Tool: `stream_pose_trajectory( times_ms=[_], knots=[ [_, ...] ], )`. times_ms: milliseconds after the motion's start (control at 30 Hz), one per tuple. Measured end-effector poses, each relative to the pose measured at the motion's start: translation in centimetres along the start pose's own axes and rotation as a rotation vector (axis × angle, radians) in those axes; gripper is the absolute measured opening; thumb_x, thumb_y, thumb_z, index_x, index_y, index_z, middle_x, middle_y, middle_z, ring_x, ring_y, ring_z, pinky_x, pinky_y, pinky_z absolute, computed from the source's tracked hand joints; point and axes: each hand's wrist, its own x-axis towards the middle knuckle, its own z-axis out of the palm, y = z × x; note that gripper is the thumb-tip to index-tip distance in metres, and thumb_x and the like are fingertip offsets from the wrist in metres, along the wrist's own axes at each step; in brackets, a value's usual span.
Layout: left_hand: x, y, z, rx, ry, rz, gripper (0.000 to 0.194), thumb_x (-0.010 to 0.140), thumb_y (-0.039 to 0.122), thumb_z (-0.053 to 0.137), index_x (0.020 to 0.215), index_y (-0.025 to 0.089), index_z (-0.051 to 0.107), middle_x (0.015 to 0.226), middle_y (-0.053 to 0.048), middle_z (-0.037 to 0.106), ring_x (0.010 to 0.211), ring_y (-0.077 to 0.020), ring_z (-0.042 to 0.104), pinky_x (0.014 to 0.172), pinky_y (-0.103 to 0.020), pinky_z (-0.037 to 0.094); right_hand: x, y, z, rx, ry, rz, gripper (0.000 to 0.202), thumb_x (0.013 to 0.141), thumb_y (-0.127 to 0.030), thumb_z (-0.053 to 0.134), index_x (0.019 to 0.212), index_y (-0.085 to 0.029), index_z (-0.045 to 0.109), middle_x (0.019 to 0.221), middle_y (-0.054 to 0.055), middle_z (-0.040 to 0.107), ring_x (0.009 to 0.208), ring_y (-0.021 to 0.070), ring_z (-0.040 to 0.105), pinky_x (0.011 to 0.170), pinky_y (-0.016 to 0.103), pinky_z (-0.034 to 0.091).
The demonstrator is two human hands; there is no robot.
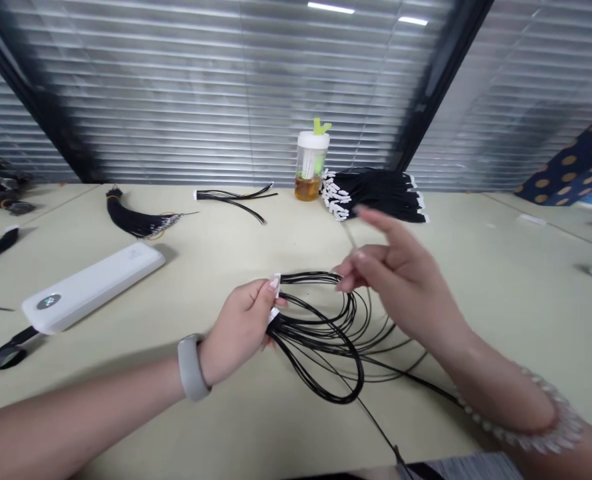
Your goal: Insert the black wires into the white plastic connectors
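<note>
In the head view, the left hand (243, 313) pinches the end of a looped black cable bundle (321, 330) between thumb and fingers, with a white connector (277, 284) showing at the thumb tip. From that grip the bundle lies to the right, its long axis running roughly sideways over the pale table (216, 253) and slanting toward the near right, where a thicker length passes beneath the right forearm. The left hand is the nearer, touching the bundle's end; the right hand (406, 280) is raised over the far right part of the loops, index finger pointing out, thumb and other fingertips drawn together. A thin strand (371, 310) passes by those fingertips, but blur hides whether they pinch it, so I cannot tell. Beyond the hands, a bottle (307, 187) and a pile of black cables (376, 193) stand near the table's far edge, below the blinds (201, 100), bounding reach forward. A white power bank (93, 287) lies left of the left hand; rightward, bare tabletop stretches toward a dotted bag (571, 167), giving the right hand room sideways.
</note>
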Motion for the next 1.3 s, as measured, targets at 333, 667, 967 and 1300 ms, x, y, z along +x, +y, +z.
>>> stream_pose_trajectory(
  times_ms=[333,667,967,1300],
  knots=[
    [-0.1,-0.1,-0.1,-0.020,-0.029,-0.010,0.043,0.082,0.055,0.041,0.067,0.016,0.048,0.036,0.006,0.042,0.030,-0.0072,0.039,0.032,-0.016,0.029,-0.7,0.7,1.9,-0.591,-0.209,-0.249,0.014,0.082,-0.018,0.054,0.070,-0.016,0.061,0.068,-0.001,0.065,0.062,0.0085,0.056,0.058,0.020,0.039],
    [-0.1,-0.5,-0.2,-0.007,-0.096,0.025,0.044,0.084,0.055,0.038,0.066,0.017,0.048,0.036,0.006,0.042,0.029,-0.0057,0.036,0.030,-0.016,0.027,-0.9,1.6,2.1,-0.710,-0.230,-0.363,0.017,0.084,-0.016,0.048,0.075,-0.015,0.063,0.069,0.002,0.063,0.062,0.0100,0.055,0.057,0.021,0.037],
    [-0.2,-0.2,-0.2,0.022,-0.086,0.032,0.045,0.083,0.056,0.038,0.066,0.016,0.050,0.035,0.006,0.041,0.029,-0.0066,0.037,0.030,-0.016,0.026,-0.8,1.8,1.8,-0.780,-0.285,-0.471,0.025,0.089,-0.022,0.042,0.076,-0.015,0.062,0.068,0.003,0.060,0.060,0.0098,0.052,0.056,0.021,0.035],
    [-0.4,0.0,-0.5,0.039,-0.186,0.013,0.045,0.082,0.056,0.039,0.065,0.016,0.050,0.033,0.006,0.040,0.030,-0.0049,0.034,0.032,-0.014,0.025,-1.1,2.1,2.0,-0.957,-0.317,-0.671,0.027,0.088,-0.015,0.038,0.071,-0.015,0.059,0.063,0.001,0.051,0.056,0.0105,0.040,0.051,0.025,0.027]
  ],
)
